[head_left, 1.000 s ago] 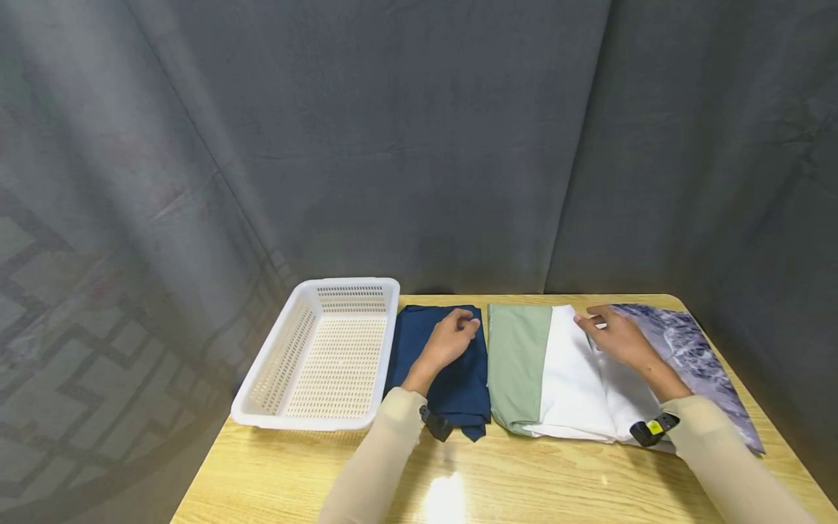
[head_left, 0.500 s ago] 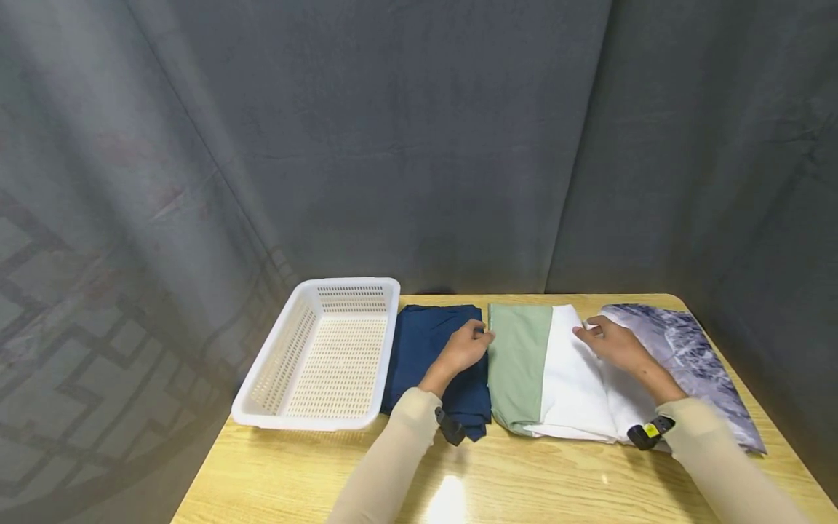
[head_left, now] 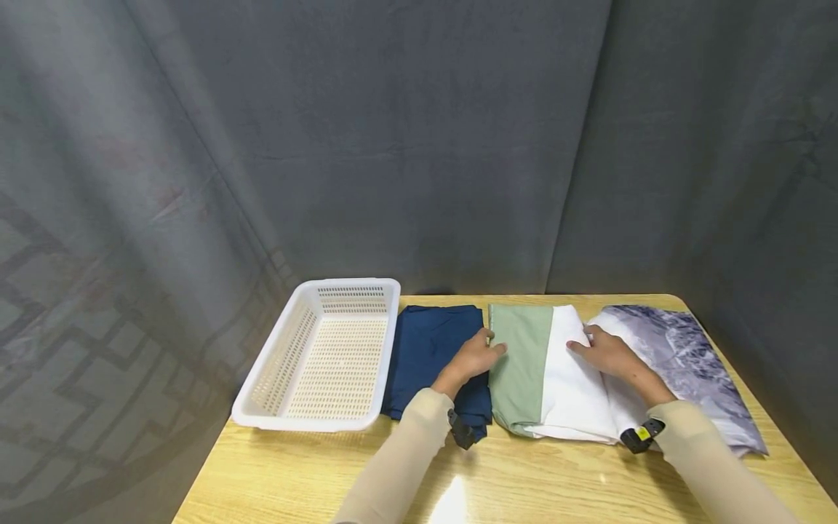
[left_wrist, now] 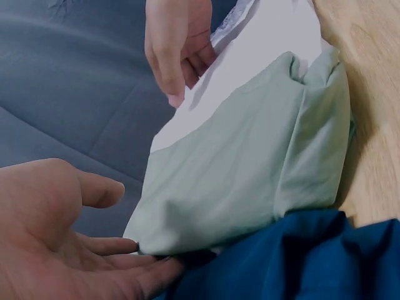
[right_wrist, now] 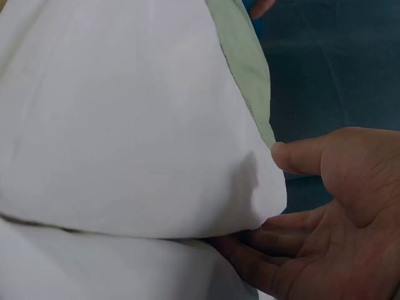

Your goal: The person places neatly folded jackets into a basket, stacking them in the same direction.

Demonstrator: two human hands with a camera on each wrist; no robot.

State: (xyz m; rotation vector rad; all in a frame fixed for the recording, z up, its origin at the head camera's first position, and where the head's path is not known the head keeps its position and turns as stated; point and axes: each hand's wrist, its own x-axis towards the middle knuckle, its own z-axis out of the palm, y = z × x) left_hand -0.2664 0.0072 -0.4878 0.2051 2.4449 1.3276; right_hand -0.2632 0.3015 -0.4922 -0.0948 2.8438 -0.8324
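Observation:
A folded green-and-white cloth (head_left: 524,364) lies flat on the table between my hands. At its green left edge is my left hand (head_left: 474,356); in the left wrist view the fingers (left_wrist: 147,275) reach in where the green cloth meets the navy cloth (head_left: 425,349), while the thumb stays apart above. My right hand (head_left: 612,355) is at the white right edge. Its fingers (right_wrist: 262,250) tuck under the white layer in the right wrist view, fingertips hidden, and the thumb lies close to the far edge. Neither hand plainly pinches the cloth.
A white perforated plastic basket (head_left: 393,320) stands left of the navy cloth, with nothing in it. A grey-purple patterned cloth (head_left: 694,356) with a white part lies on the right. The wooden table (head_left: 550,480) ends at grey curtains (head_left: 419,145) behind.
My left hand has moved right, from above the navy cloth to the green edge. The right hand has come slightly left and lower to the white edge. The cloths stay in place.

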